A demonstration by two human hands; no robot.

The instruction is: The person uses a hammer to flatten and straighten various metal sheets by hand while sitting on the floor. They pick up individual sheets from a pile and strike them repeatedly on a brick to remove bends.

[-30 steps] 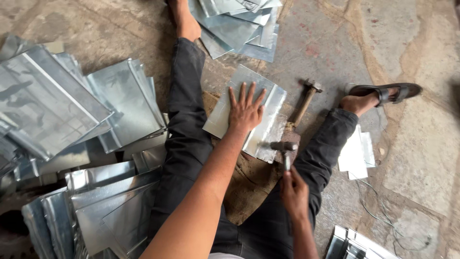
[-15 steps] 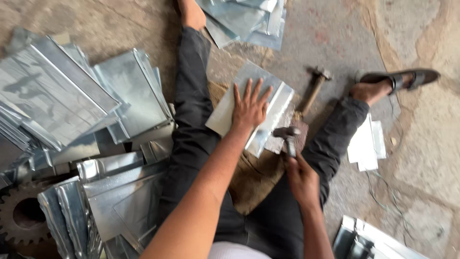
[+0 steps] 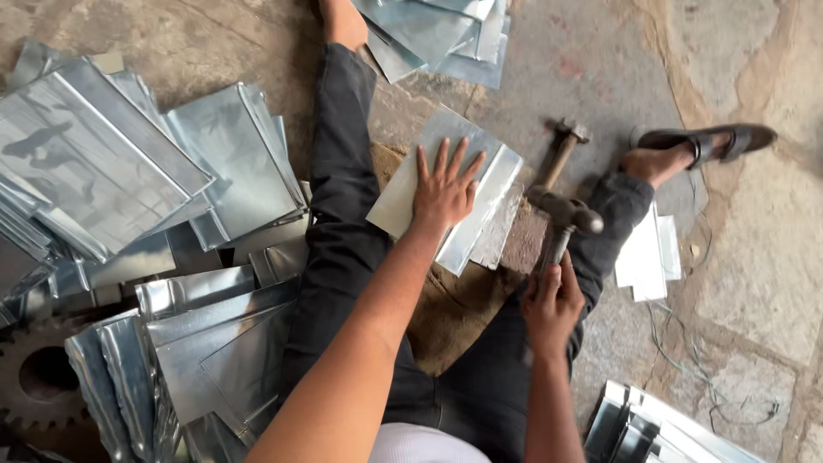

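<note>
Fingers of the right hand (image 3: 551, 302) wrap tight around the handle of a hammer (image 3: 561, 221). The dark metal head of the hammer sticks up just past the hand, over the right edge of a shiny metal sheet (image 3: 446, 193). I cannot tell if the head touches the sheet.

The left hand (image 3: 444, 190) lies flat on that sheet with its fingers spread wide, holding nothing, just pressing down. The sheet lies between the person's two legs in dark trousers, on a brown cloth (image 3: 454, 317) on the stone floor (image 3: 754, 257).

A second hammer (image 3: 559, 153) with a wooden handle lies on the floor just past the held hammer, a bit farther from the person. Beyond it, off to the right, is a foot in a dark sandal (image 3: 711, 141). Small white sheets (image 3: 647, 253) lie beside the right leg, near the hammer hand.

Far to the left of the flat hand sit big piles of folded shiny metal sheets (image 3: 94, 163). More folded ones (image 3: 189, 343) lie by the left leg. Another pile (image 3: 437, 30) lies at the top by the left foot. A dark gear wheel (image 3: 34, 377) peeks out at the far left edge. More folded metal (image 3: 651, 429) sits behind the hammer hand, low on the right.
</note>
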